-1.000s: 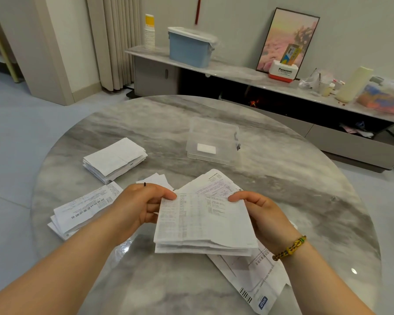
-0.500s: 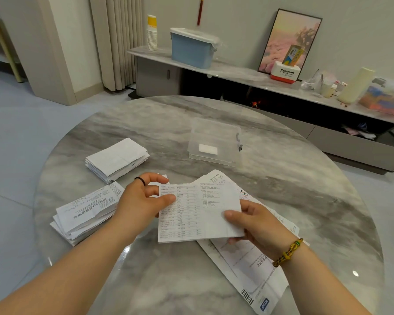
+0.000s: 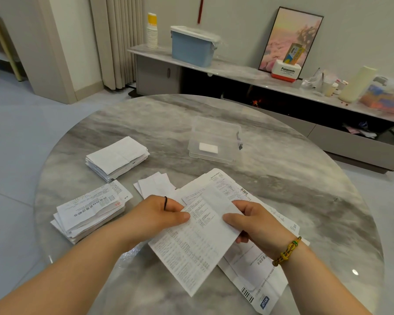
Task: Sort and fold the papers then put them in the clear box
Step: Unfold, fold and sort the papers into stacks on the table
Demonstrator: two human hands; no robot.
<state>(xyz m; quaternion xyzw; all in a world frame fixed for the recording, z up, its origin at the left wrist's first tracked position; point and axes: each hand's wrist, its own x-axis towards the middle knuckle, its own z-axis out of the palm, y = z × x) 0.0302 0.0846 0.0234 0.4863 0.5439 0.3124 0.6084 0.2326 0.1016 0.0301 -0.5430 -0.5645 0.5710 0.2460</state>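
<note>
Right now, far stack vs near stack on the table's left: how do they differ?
The far stack shows a blank white top; the near stack shows printed text. The far stack's edges line up fairly squarely; the near stack's sheets are splayed. The far stack lies nearer the clear box; the near stack lies nearer the left hand, which grips the printed sheet. Both are folded papers lying on the table.

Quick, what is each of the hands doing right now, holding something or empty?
Left hand: pinches the left edge of the printed paper.
Right hand: grips the right edge of that same paper.
</note>
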